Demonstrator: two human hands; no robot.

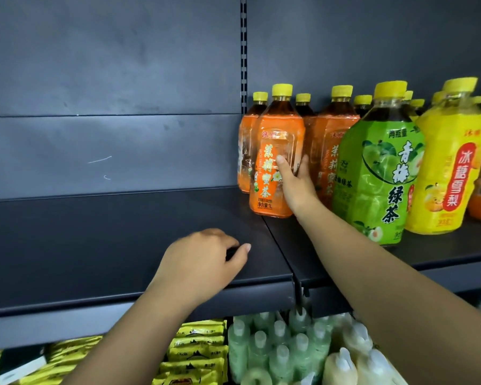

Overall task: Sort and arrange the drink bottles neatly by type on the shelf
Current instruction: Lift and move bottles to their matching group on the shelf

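Note:
My right hand point(295, 182) grips the side of an orange-labelled tea bottle point(272, 151) with a yellow cap, standing upright at the left end of the right shelf board point(442, 251). More orange bottles point(328, 151) stand behind and beside it. To the right stand a green-labelled bottle point(378, 173) and a yellow-labelled bottle point(450, 162), with more yellow-capped bottles behind. My left hand point(203, 262) rests on the bare left shelf board point(95, 240) near its front edge, fingers loosely curled, holding nothing.
A dark back panel point(109, 79) and a slotted upright point(243, 51) divide the two shelf bays. On the shelf below lie yellow packets point(195, 351) and several pale green and white-capped bottles point(283, 345). The shelf's front lip point(150, 309) runs under my left wrist.

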